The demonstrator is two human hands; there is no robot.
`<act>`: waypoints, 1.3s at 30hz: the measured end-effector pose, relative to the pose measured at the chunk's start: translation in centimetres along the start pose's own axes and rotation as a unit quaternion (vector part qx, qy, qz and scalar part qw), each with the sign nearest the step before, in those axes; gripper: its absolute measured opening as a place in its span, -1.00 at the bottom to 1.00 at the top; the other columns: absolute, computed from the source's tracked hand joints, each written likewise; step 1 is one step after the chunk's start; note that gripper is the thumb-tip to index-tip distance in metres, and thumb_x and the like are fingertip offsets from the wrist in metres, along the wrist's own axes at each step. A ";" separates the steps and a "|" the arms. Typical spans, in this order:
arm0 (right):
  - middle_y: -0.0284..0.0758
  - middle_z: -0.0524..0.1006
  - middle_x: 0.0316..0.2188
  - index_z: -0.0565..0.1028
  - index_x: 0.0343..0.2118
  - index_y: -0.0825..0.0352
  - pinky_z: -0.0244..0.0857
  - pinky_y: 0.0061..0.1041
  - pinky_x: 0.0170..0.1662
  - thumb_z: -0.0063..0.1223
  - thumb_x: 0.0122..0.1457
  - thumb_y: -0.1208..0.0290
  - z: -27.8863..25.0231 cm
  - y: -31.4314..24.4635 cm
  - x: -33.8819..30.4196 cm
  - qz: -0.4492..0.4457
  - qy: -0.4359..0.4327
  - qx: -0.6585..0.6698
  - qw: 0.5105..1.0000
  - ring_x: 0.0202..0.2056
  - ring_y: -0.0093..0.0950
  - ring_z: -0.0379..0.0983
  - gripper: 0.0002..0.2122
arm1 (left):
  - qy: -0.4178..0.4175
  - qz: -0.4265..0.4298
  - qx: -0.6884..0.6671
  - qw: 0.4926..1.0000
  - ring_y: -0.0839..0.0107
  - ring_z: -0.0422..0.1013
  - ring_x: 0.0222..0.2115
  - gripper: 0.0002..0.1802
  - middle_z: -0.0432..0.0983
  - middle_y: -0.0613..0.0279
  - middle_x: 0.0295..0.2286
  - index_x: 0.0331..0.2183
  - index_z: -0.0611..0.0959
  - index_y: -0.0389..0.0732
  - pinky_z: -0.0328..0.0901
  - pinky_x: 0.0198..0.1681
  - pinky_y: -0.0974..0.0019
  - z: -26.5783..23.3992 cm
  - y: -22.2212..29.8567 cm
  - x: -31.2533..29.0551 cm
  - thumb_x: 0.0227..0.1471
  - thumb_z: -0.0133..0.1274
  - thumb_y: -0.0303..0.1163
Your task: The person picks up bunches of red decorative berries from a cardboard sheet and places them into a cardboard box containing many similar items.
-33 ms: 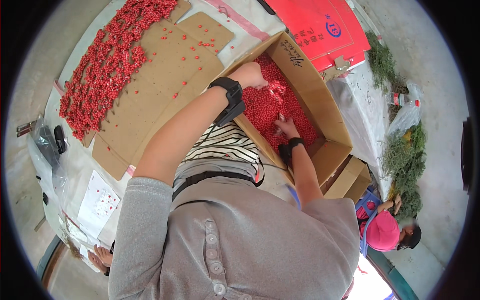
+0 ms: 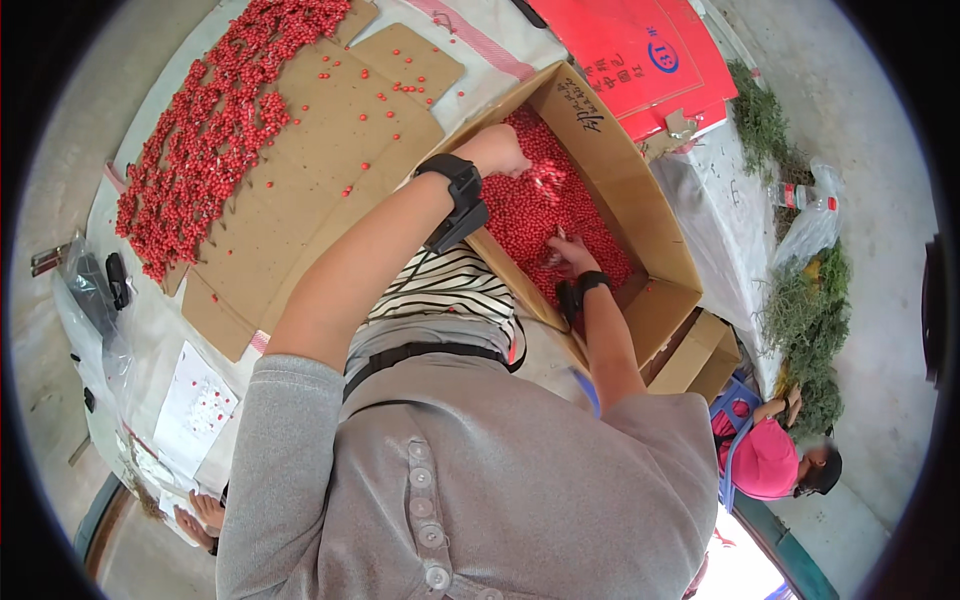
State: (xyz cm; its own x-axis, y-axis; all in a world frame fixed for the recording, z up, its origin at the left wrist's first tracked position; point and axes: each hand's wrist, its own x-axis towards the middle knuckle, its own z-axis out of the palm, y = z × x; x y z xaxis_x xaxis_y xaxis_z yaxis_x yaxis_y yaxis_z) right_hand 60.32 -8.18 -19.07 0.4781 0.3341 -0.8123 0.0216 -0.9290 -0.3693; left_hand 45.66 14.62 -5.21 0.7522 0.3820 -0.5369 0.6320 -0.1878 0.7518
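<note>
A brown cardboard box [image 2: 622,180] holds a deep bed of small round red berries [image 2: 590,215]. Both my hands are inside it, over the berries. My left hand [image 2: 497,152] is closed at the far left side, fingers curled down and partly hidden. Beside its fingers lies a shiny, clear patch [image 2: 543,178], perhaps plastic, over the berries. My right hand [image 2: 572,256] is nearer, low on the berries, its fingers drawn together at another glossy, whitish bit. What each hand grips is too small to make out. Black bands with devices sit on both wrists.
Left of the box, berry sprigs [image 2: 215,120] pile on a flattened cardboard sheet [image 2: 330,190] with loose berries. A red box [image 2: 645,60] stands beyond; green foliage [image 2: 805,320] lies right. A person in pink [image 2: 765,460] sits at right; another person's hands [image 2: 200,515] show lower left.
Almost nothing differs; the whole view has shifted very slightly. My right hand's fingers have moved a little among the berries.
</note>
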 end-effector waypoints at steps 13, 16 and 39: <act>-0.27 0.28 -0.39 0.07 -0.09 0.30 0.17 -0.44 -0.33 0.09 -0.31 0.32 -3.3 -10.1 -14.3 -0.443 0.244 0.058 0.861 -0.35 -0.36 0.25 -0.35 | -0.003 -0.149 -0.129 0.980 0.49 0.24 -0.81 -0.85 0.36 0.15 -0.74 -0.69 0.47 -0.37 0.11 -0.80 0.48 1.6 -1.5 0.4 -0.27 -0.17 -0.52; -0.23 0.28 -0.41 0.14 -0.12 0.31 0.14 -0.46 -0.32 0.11 -0.40 0.34 -3.0 -11.2 -14.8 -0.489 0.338 -0.080 0.800 -0.36 -0.32 0.23 -0.35 | -0.003 -0.157 -0.170 0.973 0.54 0.21 -0.80 -0.84 0.35 0.21 -0.73 -0.64 0.47 -0.35 0.11 -0.77 0.53 1.4 -1.3 0.5 -0.21 -0.15 -0.47; -0.42 0.35 -0.39 0.16 -0.19 0.24 0.14 -0.45 -0.26 -0.17 -0.13 0.18 1.1 -0.9 1.5 0.068 -0.114 0.145 0.980 -0.30 -0.50 0.25 -0.59 | -0.010 -0.121 -0.269 0.956 0.57 0.22 -0.73 -0.77 0.33 0.30 -0.69 -0.60 0.44 -0.30 0.15 -0.71 0.56 0.9 -3.2 0.1 -0.11 -0.25 -0.39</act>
State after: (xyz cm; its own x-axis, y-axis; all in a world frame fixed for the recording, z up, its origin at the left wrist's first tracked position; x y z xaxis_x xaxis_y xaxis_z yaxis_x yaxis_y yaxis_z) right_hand 60.03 -6.68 -20.45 0.2496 0.2687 -0.9303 -0.2955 -0.8938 -0.3374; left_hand 43.89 14.47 -8.04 0.6035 0.3365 -0.7229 0.6050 0.3973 0.6900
